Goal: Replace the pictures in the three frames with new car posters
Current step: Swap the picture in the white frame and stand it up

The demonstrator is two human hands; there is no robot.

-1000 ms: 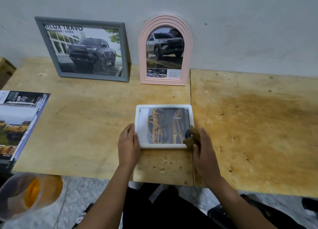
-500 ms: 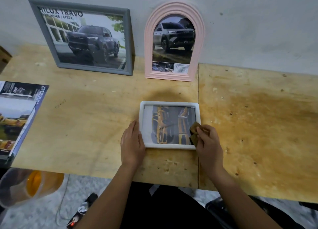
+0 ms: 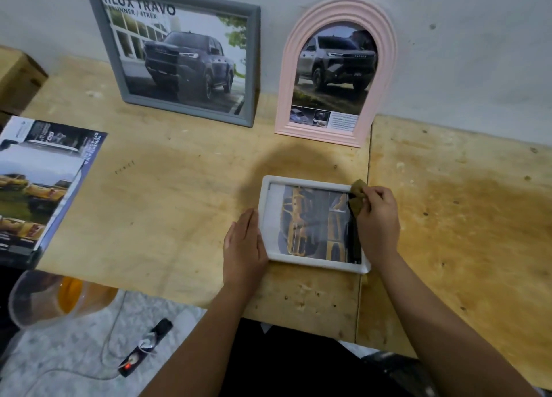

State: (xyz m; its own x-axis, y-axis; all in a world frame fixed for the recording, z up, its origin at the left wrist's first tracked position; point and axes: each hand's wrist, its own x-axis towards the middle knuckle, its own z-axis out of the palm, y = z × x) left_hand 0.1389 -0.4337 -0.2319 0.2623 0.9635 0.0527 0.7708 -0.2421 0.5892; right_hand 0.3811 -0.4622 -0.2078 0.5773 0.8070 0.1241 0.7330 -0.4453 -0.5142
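A small white frame (image 3: 264, 205) lies flat on the wooden table (image 3: 167, 193), showing a yellow car picture. My left hand (image 3: 243, 244) rests flat against its left edge with straight fingers. My right hand (image 3: 377, 220) lies over the frame's right side and pinches a small brown cloth (image 3: 357, 189) at the upper right corner. A grey frame (image 3: 252, 68) with a dark pickup poster and a pink arched frame (image 3: 286, 77) with a grey truck poster lean upright against the wall behind.
A car brochure (image 3: 44, 184) lies at the table's left edge. A cardboard box (image 3: 18, 80) sits at the far left. Below the table are a clear plastic container (image 3: 35, 301) with something orange inside and a black device (image 3: 146, 346) with a cable.
My right hand has slid the brown cloth along the white frame's right side from the lower corner up to the upper corner. My left hand stayed at the left edge. The camera moved closer.
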